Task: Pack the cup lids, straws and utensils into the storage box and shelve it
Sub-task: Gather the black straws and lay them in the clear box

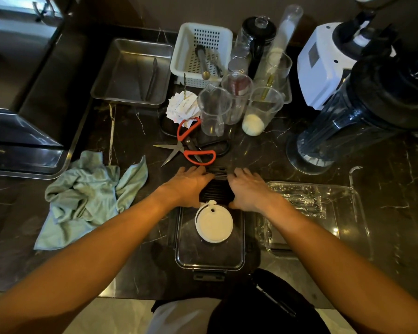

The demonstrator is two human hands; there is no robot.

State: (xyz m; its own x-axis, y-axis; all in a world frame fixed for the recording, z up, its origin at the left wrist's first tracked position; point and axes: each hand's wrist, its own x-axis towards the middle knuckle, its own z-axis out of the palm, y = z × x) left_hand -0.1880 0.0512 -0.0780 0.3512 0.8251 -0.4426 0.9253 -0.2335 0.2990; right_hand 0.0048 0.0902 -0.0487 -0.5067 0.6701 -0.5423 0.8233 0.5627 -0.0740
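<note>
On the dark marble counter (130,131), a clear storage box (209,259) with a lid on it sits at the near edge in the middle, and a white cup lid (214,224) shows through its top. Both hands rest on the far end of the box: the left hand (187,184) lies flat with fingers spread and pressing down beside the black far latch (217,173), and the right hand (249,189) mirrors it on the other side, fingers loosely extended, neither one curled around anything. Just beyond the latch lie red-handled scissors (191,147), blades pointing left. To the left of the box a crumpled green cloth (87,198) lies on the counter. To the right, a clear plastic tray (316,213) holds something wrapped in transparent film; what it is cannot be told. Farther back stand a steel tray (130,71), a white perforated basket (200,54), clear measuring cups (214,109) and a blender (362,109).
</note>
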